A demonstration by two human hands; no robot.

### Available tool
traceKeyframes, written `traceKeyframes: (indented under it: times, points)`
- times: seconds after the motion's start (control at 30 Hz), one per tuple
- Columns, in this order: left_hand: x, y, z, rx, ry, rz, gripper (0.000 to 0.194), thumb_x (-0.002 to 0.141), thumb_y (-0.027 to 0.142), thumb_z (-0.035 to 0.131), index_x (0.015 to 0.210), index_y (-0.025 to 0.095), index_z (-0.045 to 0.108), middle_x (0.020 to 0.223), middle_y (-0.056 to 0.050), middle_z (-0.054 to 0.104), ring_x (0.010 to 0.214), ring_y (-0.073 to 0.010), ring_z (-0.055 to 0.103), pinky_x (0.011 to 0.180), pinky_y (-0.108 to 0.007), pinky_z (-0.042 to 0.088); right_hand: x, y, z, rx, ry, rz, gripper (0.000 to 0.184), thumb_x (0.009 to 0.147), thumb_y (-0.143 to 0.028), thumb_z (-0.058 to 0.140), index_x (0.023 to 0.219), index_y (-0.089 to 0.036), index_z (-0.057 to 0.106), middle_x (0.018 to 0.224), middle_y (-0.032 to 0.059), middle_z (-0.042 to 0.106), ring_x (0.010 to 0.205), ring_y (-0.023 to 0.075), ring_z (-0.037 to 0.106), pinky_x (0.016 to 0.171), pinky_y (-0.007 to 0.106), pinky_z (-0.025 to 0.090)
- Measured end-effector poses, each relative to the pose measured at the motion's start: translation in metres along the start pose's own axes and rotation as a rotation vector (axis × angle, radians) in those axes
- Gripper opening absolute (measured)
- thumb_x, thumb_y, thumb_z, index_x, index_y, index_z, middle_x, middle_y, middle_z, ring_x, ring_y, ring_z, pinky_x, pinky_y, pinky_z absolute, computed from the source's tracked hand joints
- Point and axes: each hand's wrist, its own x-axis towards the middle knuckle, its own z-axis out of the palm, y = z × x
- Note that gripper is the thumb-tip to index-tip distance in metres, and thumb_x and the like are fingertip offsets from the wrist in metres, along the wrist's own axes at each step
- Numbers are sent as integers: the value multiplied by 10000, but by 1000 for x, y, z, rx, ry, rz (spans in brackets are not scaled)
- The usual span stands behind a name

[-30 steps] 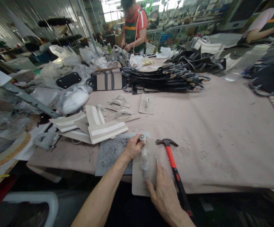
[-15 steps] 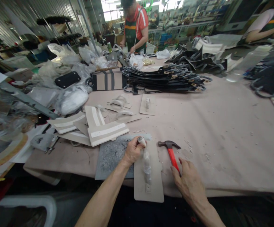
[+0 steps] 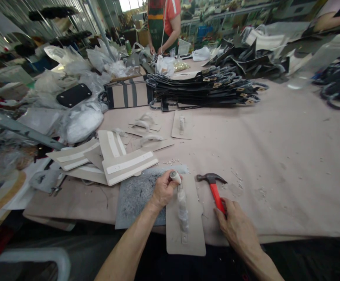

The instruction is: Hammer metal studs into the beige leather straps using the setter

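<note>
My left hand is closed around a short metal punch, standing it on the top end of a beige leather panel. A plastic-wrapped strip runs down the middle of that panel. The panel overhangs the table's front edge and partly covers a grey pitted pad. My right hand is wrapped round the red handle of a hammer, whose black head rests on the table right of the panel.
Cut beige panels with white strips lie left of the pad. Further back are more panels, a striped bag and a stack of black handles. Plastic bags crowd the left. A person in an orange shirt works at the far end.
My right hand left the beige panel, moved right and closed on the hammer's handle. The left hand kept the punch on the panel. The view tilted down a little.
</note>
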Motion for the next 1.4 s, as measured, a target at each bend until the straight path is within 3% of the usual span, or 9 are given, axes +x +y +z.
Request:
traceKeyframes:
  times: [0.13,0.37,0.47,0.63,0.8,1.03,1.1,1.23,1.4]
  points:
    - [-2,2,2,77,3,63,170,872,277,606,1017,200,650,954,-39,745,831,-177,665,771,-265,511,8,-1,-9,196,-88,58,371,871,-443,406,1093,-185,552,942,106,602,793,264,582,710,398,427]
    - [-8,-1,5,288,-34,216,207,864,240,613,1060,213,674,916,-39,711,845,-192,654,797,-283,491,2,-24,-37,1266,-636,536,299,824,-507,541,860,-236,421,674,-70,413,438,83,340,438,242,334]
    - [-8,0,5,268,-55,219,188,861,208,599,1031,215,678,901,-30,704,843,-186,646,798,-278,490,-3,-39,-62,1139,-475,428,345,889,-587,457,856,-245,428,619,-82,354,397,84,291,381,230,255]
    - [-6,0,6,285,-34,203,199,846,190,585,1024,206,672,875,-29,692,813,-181,629,775,-279,473,1,-59,-96,518,96,-242,368,948,-568,346,807,-246,456,581,-9,484,493,154,447,503,305,325]
    - [-4,-8,6,303,-22,219,165,830,182,581,968,199,670,775,0,651,706,-156,575,682,-264,429,8,-71,-120,18,29,-497,271,984,-390,359,795,-228,467,526,-13,504,408,130,339,478,309,154]
    - [-4,-3,6,309,-47,225,129,835,188,566,924,185,659,774,-1,622,740,-152,577,713,-259,427,-5,-91,-167,428,645,-457,255,1012,-413,391,888,-216,495,596,-22,515,468,125,476,467,251,338]
    - [-4,-3,6,306,-44,221,139,829,189,575,934,185,666,774,-2,631,735,-154,578,714,-261,431,-5,-87,-146,365,553,-512,242,996,-382,391,854,-215,491,563,-19,498,436,127,439,443,262,290]
    - [-3,-6,7,279,-63,230,237,824,168,575,1033,202,682,833,-7,677,772,-160,602,750,-267,451,2,-71,-109,-4,-32,-428,239,979,-351,393,782,-227,446,504,-32,450,404,121,287,472,308,143]
    - [-5,-6,7,274,-41,207,193,838,187,580,1003,200,680,841,-6,669,790,-158,597,754,-261,446,19,-38,-82,151,-216,-242,337,1018,-441,287,799,-223,422,647,3,533,566,153,460,572,298,302]
